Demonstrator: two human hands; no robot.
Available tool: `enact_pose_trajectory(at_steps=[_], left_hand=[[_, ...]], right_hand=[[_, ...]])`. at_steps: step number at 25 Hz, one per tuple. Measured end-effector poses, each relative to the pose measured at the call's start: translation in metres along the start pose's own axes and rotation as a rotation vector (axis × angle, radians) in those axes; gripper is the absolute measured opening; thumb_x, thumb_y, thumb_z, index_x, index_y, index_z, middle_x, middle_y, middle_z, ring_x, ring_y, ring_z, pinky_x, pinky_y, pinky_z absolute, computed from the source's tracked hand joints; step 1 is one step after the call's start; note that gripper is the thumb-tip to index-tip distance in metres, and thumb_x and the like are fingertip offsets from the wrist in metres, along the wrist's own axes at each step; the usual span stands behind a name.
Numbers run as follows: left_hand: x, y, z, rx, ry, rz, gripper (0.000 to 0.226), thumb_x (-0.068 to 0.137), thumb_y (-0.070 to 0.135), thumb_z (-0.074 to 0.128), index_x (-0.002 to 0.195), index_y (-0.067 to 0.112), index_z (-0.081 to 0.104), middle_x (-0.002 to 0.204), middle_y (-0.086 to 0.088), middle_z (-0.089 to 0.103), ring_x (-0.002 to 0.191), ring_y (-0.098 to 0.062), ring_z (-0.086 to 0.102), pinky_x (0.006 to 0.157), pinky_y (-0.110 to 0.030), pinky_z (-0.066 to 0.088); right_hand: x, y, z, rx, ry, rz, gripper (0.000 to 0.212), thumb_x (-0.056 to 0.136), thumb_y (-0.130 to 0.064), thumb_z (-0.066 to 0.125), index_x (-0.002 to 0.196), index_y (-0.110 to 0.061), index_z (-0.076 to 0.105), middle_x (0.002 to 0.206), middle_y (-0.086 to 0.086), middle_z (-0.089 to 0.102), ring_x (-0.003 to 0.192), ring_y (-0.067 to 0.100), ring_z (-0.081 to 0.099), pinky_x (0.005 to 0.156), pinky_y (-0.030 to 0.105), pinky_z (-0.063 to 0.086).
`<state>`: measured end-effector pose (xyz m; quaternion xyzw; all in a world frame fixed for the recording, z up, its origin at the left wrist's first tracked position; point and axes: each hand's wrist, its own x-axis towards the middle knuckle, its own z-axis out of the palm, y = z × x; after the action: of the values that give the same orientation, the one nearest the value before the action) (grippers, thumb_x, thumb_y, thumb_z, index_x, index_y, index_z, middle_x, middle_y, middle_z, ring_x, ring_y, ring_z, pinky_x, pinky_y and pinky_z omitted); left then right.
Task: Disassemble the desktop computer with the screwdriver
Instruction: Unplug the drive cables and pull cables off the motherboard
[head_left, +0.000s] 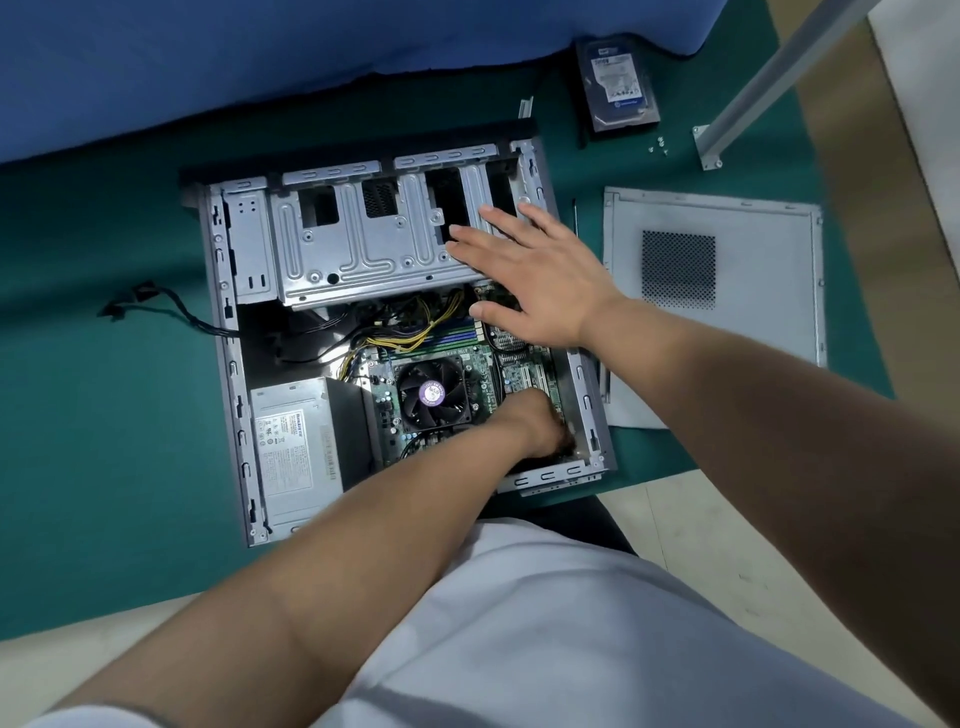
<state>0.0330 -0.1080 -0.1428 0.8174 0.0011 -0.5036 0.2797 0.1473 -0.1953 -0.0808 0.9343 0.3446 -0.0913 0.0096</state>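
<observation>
The opened desktop case (228, 358) lies on its side on the green mat. Inside it are the drive cage (343, 244), the motherboard with its CPU fan (431, 395) and the power supply (291, 452). My right hand (524, 275) is spread flat, fingers straight, over the right end of the drive cage and the upper part of the board. My left hand (540, 426) reaches deep into the case's lower right corner by the expansion slots; its fingers are curled down and hidden, so what they hold cannot be seen. A thin dark screwdriver (575, 218) lies on the mat right of the case.
The removed side panel (753, 312) lies to the right of the case. A hard drive (621, 83) and a few loose screws (660, 145) sit at the back right near a white metal leg (753, 88). A black cable (150, 306) trails out left. Blue cloth covers the back.
</observation>
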Motion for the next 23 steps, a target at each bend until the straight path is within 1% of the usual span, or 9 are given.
enact_pose_trajectory(at_steps=[2,3,5,9,12,15,16,20,23], left_hand=[[0.000,0.000,0.000,0.030,0.006,-0.013,0.021,0.096,0.010,0.065,0.115,0.002,0.068,0.114,-0.012,0.069,0.109,-0.027,0.066,0.084,-0.029,0.053],[0.001,-0.001,0.000,0.021,0.002,-0.022,0.020,0.096,0.008,0.064,0.114,0.002,0.069,0.113,-0.013,0.070,0.107,-0.027,0.067,0.085,-0.030,0.055],[0.002,0.001,0.000,-0.005,0.001,-0.028,0.018,0.096,0.007,0.063,0.111,0.001,0.070,0.109,-0.013,0.072,0.104,-0.026,0.069,0.088,-0.032,0.056],[0.004,0.007,-0.003,0.047,0.044,0.014,0.018,0.099,0.015,0.062,0.107,0.001,0.069,0.105,-0.013,0.068,0.099,-0.027,0.065,0.081,-0.030,0.049],[0.004,0.010,-0.004,0.104,0.045,0.066,0.010,0.097,0.010,0.059,0.100,0.004,0.067,0.104,-0.014,0.068,0.100,-0.028,0.066,0.079,-0.031,0.050],[0.004,0.007,-0.003,0.137,0.053,0.093,0.018,0.096,0.008,0.059,0.109,0.006,0.071,0.111,-0.012,0.071,0.106,-0.028,0.066,0.089,-0.033,0.054],[0.004,0.005,-0.003,0.133,0.051,0.103,0.018,0.096,0.008,0.058,0.109,0.008,0.071,0.111,-0.011,0.071,0.107,-0.027,0.066,0.091,-0.033,0.053],[0.005,0.005,-0.003,0.076,0.044,0.116,0.016,0.095,0.007,0.056,0.099,0.011,0.071,0.105,-0.010,0.072,0.103,-0.026,0.066,0.084,-0.030,0.050],[0.003,0.010,-0.004,0.050,0.091,0.072,0.020,0.096,0.006,0.055,0.107,0.004,0.071,0.108,-0.014,0.071,0.103,-0.028,0.067,0.087,-0.033,0.055]], right_hand=[[0.000,0.000,0.000,-0.004,0.002,-0.002,0.072,0.100,-0.068,0.022,0.163,-0.032,0.017,0.169,-0.009,0.017,0.158,0.020,0.008,0.128,0.048,0.004],[-0.001,0.000,0.000,-0.008,0.002,-0.001,0.073,0.100,-0.068,0.023,0.163,-0.032,0.017,0.169,-0.009,0.018,0.158,0.020,0.008,0.128,0.048,0.004],[0.000,0.000,0.000,-0.012,0.006,0.003,0.073,0.100,-0.068,0.024,0.163,-0.032,0.017,0.169,-0.009,0.018,0.158,0.020,0.009,0.127,0.048,0.005],[0.000,0.001,0.004,-0.013,0.009,0.006,0.073,0.099,-0.069,0.025,0.162,-0.032,0.017,0.169,-0.010,0.019,0.158,0.020,0.010,0.127,0.048,0.006],[0.001,0.002,0.005,-0.015,0.016,0.008,0.073,0.099,-0.070,0.024,0.162,-0.033,0.018,0.169,-0.010,0.020,0.158,0.020,0.011,0.127,0.048,0.006],[0.002,0.002,0.006,-0.011,0.011,0.011,0.073,0.099,-0.070,0.024,0.162,-0.033,0.018,0.169,-0.010,0.020,0.158,0.020,0.011,0.127,0.048,0.007],[0.002,0.002,0.007,-0.008,0.011,0.011,0.073,0.099,-0.070,0.024,0.162,-0.033,0.019,0.169,-0.010,0.020,0.158,0.020,0.011,0.127,0.048,0.006],[0.003,0.003,0.007,-0.007,0.010,0.019,0.073,0.099,-0.070,0.025,0.162,-0.033,0.019,0.169,-0.010,0.020,0.158,0.019,0.010,0.127,0.048,0.006],[0.003,0.005,0.008,-0.015,0.007,0.022,0.074,0.099,-0.070,0.025,0.162,-0.033,0.018,0.169,-0.010,0.020,0.158,0.019,0.010,0.127,0.048,0.006]])
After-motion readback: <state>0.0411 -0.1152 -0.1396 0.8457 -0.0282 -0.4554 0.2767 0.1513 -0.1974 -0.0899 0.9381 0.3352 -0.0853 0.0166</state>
